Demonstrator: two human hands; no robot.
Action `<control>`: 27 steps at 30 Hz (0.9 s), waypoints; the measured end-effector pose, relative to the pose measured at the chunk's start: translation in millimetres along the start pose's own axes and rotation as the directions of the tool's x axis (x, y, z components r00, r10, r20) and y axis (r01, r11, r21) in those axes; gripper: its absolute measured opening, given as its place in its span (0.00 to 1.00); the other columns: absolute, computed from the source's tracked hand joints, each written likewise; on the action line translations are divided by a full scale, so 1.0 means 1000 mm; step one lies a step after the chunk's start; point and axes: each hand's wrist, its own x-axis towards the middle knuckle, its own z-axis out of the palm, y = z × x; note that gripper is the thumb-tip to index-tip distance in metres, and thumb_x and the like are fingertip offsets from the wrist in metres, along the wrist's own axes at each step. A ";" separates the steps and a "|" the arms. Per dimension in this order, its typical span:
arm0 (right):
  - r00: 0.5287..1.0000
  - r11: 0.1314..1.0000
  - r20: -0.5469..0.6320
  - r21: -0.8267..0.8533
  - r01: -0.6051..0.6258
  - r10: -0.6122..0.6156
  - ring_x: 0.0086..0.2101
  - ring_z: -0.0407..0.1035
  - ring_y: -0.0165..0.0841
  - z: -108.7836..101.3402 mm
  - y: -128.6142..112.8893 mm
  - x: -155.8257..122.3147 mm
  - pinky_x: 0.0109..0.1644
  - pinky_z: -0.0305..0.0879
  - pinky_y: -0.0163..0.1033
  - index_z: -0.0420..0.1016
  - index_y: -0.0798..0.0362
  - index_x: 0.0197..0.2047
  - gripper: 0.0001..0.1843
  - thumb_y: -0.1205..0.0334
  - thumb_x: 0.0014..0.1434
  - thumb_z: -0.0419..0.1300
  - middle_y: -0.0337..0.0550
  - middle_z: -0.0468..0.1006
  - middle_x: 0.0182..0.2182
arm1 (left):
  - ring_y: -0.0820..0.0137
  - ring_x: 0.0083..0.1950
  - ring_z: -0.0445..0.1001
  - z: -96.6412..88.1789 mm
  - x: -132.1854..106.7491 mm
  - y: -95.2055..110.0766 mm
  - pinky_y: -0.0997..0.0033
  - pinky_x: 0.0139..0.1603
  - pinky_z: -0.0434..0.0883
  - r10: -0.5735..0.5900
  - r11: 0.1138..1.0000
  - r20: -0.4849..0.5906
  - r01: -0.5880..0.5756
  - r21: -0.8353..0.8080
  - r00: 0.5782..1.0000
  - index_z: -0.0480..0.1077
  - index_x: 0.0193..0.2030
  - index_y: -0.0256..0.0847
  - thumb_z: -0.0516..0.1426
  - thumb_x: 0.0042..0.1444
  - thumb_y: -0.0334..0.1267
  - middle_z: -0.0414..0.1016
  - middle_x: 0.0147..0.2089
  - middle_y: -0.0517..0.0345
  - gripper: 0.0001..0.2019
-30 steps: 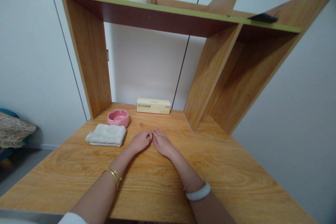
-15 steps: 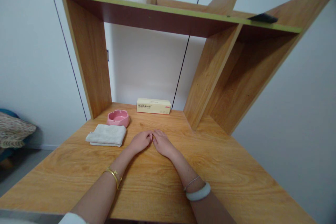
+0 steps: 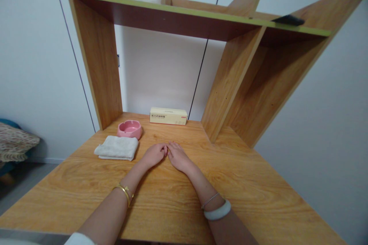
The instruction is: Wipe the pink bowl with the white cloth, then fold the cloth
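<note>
Fingers of the left hand [image 3: 154, 154] curl, any grip impossible to tell, against the right hand [image 3: 178, 157], whose fingers extend on the table [image 3: 253, 195]; the cloth [image 3: 117, 147], long axis running left to right, lies just left of the left hand, the nearer one.

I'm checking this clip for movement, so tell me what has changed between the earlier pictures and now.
Nothing visibly changed: nothing was picked up or let go. The left hand and right hand stayed together on the desk, holding nothing visible. The cloth, pink bowl and box stayed put.
</note>
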 end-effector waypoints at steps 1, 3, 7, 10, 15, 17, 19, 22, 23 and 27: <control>1.000 1.000 -0.001 0.002 0.003 -0.003 0.61 0.52 0.40 0.000 0.000 0.000 0.62 0.50 0.52 0.62 0.54 0.59 0.23 0.68 0.60 0.48 0.54 0.61 0.60 | 0.69 0.33 0.70 0.000 0.000 0.000 0.74 0.35 0.63 -0.002 1.000 0.000 0.002 0.002 1.000 0.68 0.26 0.39 0.47 0.51 0.28 0.75 0.30 0.56 0.11; 1.000 1.000 0.000 0.004 0.007 -0.007 0.61 0.52 0.40 0.000 0.000 0.000 0.62 0.50 0.52 0.62 0.54 0.59 0.23 0.68 0.60 0.48 0.54 0.62 0.60 | 0.69 0.34 0.71 0.000 0.000 0.001 0.74 0.35 0.63 -0.007 1.000 0.002 0.007 0.007 1.000 0.69 0.27 0.39 0.47 0.51 0.28 0.75 0.30 0.56 0.11; 1.000 1.000 0.004 -0.005 -0.005 0.005 0.61 0.52 0.40 -0.001 -0.001 -0.001 0.62 0.50 0.51 0.63 0.55 0.59 0.23 0.68 0.61 0.47 0.54 0.61 0.60 | 0.69 0.33 0.70 0.000 0.000 0.000 0.74 0.35 0.64 -0.005 1.000 -0.005 0.005 0.007 1.000 0.68 0.26 0.39 0.47 0.51 0.28 0.75 0.30 0.56 0.11; 1.000 1.000 0.005 -0.009 -0.009 0.009 0.61 0.52 0.40 -0.001 -0.002 -0.001 0.62 0.50 0.50 0.63 0.55 0.59 0.23 0.68 0.61 0.47 0.54 0.62 0.60 | 0.69 0.32 0.70 0.000 0.000 0.000 0.73 0.35 0.64 0.008 1.000 -0.011 -0.008 -0.004 1.000 0.67 0.26 0.39 0.46 0.50 0.28 0.74 0.28 0.56 0.10; 1.000 1.000 0.011 -0.013 -0.010 0.010 0.61 0.52 0.40 0.000 -0.001 0.001 0.62 0.50 0.50 0.63 0.56 0.59 0.23 0.68 0.61 0.47 0.54 0.62 0.60 | 0.70 0.32 0.70 0.000 0.000 0.000 0.75 0.34 0.64 0.013 1.000 -0.012 -0.013 -0.006 1.000 0.67 0.25 0.40 0.47 0.50 0.27 0.73 0.27 0.57 0.10; 1.000 1.000 0.007 -0.007 -0.008 0.008 0.61 0.52 0.40 0.001 0.000 0.001 0.62 0.50 0.51 0.63 0.55 0.59 0.23 0.68 0.61 0.47 0.54 0.62 0.60 | 0.71 0.32 0.70 0.000 0.000 0.000 0.75 0.34 0.64 0.011 1.000 -0.008 -0.011 0.000 1.000 0.67 0.25 0.40 0.47 0.50 0.27 0.73 0.27 0.58 0.10; 1.000 1.000 0.002 -0.003 -0.004 0.004 0.61 0.53 0.39 0.001 0.000 0.001 0.62 0.50 0.51 0.64 0.54 0.58 0.23 0.67 0.61 0.47 0.53 0.62 0.60 | 0.71 0.32 0.70 -0.001 0.000 0.001 0.75 0.34 0.64 0.006 1.000 -0.004 -0.006 0.004 1.000 0.68 0.26 0.39 0.47 0.50 0.27 0.74 0.27 0.57 0.11; 1.000 1.000 0.001 -0.007 -0.006 0.006 0.61 0.53 0.40 0.001 0.001 0.001 0.62 0.50 0.51 0.64 0.54 0.58 0.23 0.67 0.61 0.47 0.53 0.62 0.60 | 0.70 0.33 0.71 -0.001 -0.001 0.001 0.74 0.35 0.64 0.001 1.000 -0.003 -0.001 -0.003 1.000 0.68 0.26 0.39 0.46 0.50 0.27 0.74 0.28 0.56 0.11; 1.000 1.000 0.001 -0.010 -0.008 0.008 0.61 0.53 0.40 0.001 0.001 0.001 0.62 0.50 0.51 0.64 0.55 0.59 0.23 0.67 0.61 0.47 0.54 0.62 0.60 | 0.69 0.33 0.71 -0.001 -0.001 0.001 0.74 0.35 0.64 0.000 1.000 -0.003 0.000 -0.007 1.000 0.68 0.26 0.39 0.46 0.50 0.27 0.74 0.29 0.56 0.11; 1.000 1.000 -0.011 -0.013 -0.002 0.002 0.61 0.53 0.39 0.001 0.001 0.000 0.62 0.50 0.51 0.63 0.53 0.59 0.23 0.67 0.60 0.48 0.52 0.62 0.60 | 0.69 0.33 0.71 0.000 -0.001 0.000 0.73 0.35 0.63 0.004 1.000 -0.010 -0.005 -0.012 1.000 0.66 0.25 0.40 0.46 0.49 0.28 0.74 0.29 0.55 0.10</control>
